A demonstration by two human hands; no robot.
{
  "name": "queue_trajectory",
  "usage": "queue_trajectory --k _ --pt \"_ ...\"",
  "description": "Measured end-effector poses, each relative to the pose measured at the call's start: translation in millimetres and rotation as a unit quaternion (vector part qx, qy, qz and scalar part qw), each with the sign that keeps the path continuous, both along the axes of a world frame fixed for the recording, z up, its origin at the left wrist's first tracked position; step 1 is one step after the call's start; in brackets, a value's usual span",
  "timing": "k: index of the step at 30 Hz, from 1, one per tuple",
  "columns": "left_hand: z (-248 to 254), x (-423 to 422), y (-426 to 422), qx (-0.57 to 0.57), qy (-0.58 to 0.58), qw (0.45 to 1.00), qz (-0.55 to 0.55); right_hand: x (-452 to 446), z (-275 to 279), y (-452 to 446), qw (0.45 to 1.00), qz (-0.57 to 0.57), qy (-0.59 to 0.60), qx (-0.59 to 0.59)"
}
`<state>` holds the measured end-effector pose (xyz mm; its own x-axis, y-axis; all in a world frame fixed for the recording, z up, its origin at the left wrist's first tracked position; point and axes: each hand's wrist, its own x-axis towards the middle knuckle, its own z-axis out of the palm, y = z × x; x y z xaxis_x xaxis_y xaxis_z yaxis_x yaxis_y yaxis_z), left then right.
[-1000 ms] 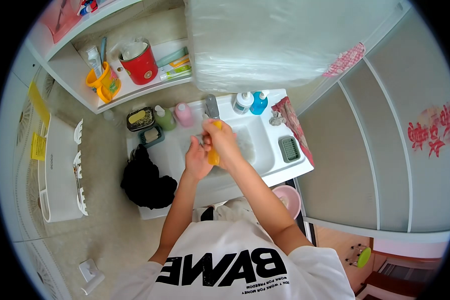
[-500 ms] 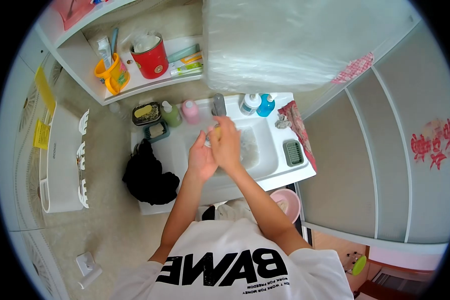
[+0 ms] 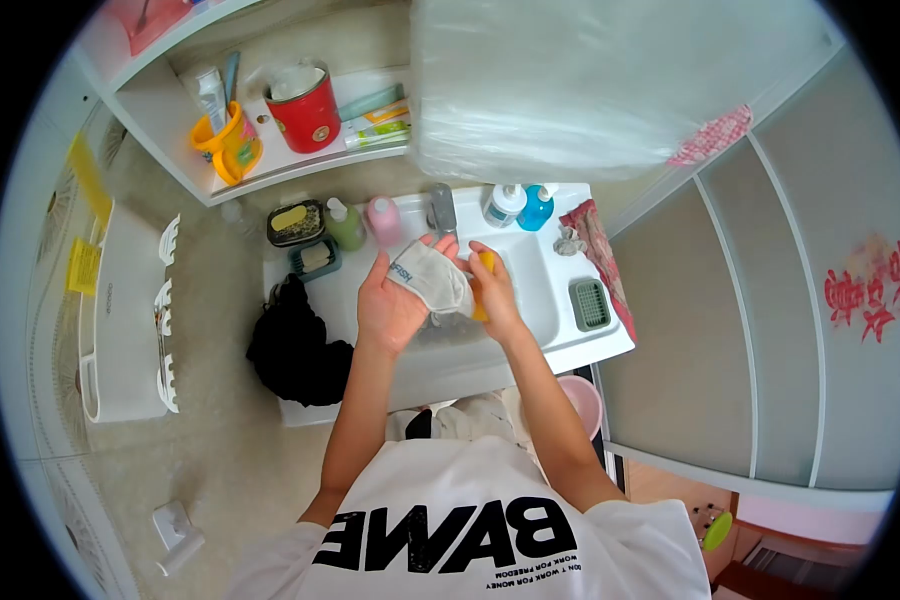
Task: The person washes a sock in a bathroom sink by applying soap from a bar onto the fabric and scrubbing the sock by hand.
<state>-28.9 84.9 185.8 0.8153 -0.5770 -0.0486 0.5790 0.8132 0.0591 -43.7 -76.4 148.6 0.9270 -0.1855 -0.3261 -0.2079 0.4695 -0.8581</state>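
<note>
Over the sink, my left hand carries a wet white sock with grey lettering, spread across the palm and fingers. The thumb points up at the sock's left side. My right hand grips a yellow bar of soap beside the sock's right end, its fingers partly hiding the bar. Just beyond the hands is the faucet. The sink basin below is mostly covered by my hands and the sock.
Left of the basin lie a black cloth and soap dishes. Pump bottles stand along the back. At the right are a green soap tray and a red patterned cloth. A pink basin sits below.
My hands were pressed together with the soap between them. They have now moved apart; the sock lies opened out on my left hand, and the soap is at the right in my right hand.
</note>
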Motion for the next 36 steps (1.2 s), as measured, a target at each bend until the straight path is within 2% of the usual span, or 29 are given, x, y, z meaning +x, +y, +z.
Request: queue_trajectory --k 3,5,8,9,11,14,17,20,23,26,29,30,33,34,36 --pt "-2.5 2.7 6.5 -0.013 -0.002 1.0 -0.017 -19.4 13.0 -11.2 0.992 0.118 -0.03 -0.019" --pt "-10.2 4.6 6.9 0.019 -0.034 0.999 -0.02 -26.3 24.4 -11.6 0.983 0.176 -0.025 -0.041" --pt "-20.1 3.4 4.1 0.134 -0.078 0.988 -0.004 -29.9 30.1 -12.6 0.98 0.178 -0.046 -0.082" --pt "-23.0 1.8 2.1 0.182 -0.092 0.979 0.005 -30.1 34.3 -11.4 0.983 0.157 -0.054 -0.073" --pt "-32.7 -2.7 -2.8 0.198 -0.07 0.977 -0.026 -28.5 44.3 -7.8 0.989 0.115 -0.069 -0.055" --pt "-26.0 -10.0 -12.6 0.207 -0.052 0.976 -0.046 -24.0 51.4 -5.2 0.976 0.069 -0.118 -0.17" --pt "-23.9 -9.9 -14.8 0.22 -0.026 0.974 -0.041 -21.3 38.5 -15.7 0.967 0.039 -0.111 -0.227" --pt "-23.1 -10.9 -16.4 0.225 -0.006 0.974 -0.032 -18.9 40.3 -21.4 0.971 0.011 -0.08 -0.224" --pt "-30.5 -11.2 -18.0 0.226 0.005 0.974 -0.028 -11.5 29.2 -26.0 0.961 -0.003 -0.06 -0.271" --pt "-25.8 -8.1 -17.6 0.259 -0.022 0.966 -0.01 -6.4 21.5 -28.5 0.913 -0.14 -0.054 -0.38" --pt "-12.4 -12.4 -20.6 0.257 -0.035 0.966 -0.008 -11.1 51.6 -1.7 0.902 -0.192 -0.109 -0.371" --pt "-8.3 -13.9 -24.2 0.246 -0.037 0.968 -0.014 -12.6 55.2 11.2 0.886 -0.179 -0.123 -0.41" --pt "1.7 -19.5 -29.0 0.326 -0.071 0.942 -0.025 3.8 26.7 14.4 0.949 -0.168 -0.085 -0.252" --pt "-0.1 -19.0 -26.9 0.307 -0.06 0.949 -0.028 7.9 17.8 6.4 0.986 -0.117 -0.008 -0.121" --pt "-4.3 -14.5 -17.5 0.271 -0.04 0.961 -0.034 0.4 5.1 0.8 0.994 -0.089 0.03 -0.058"
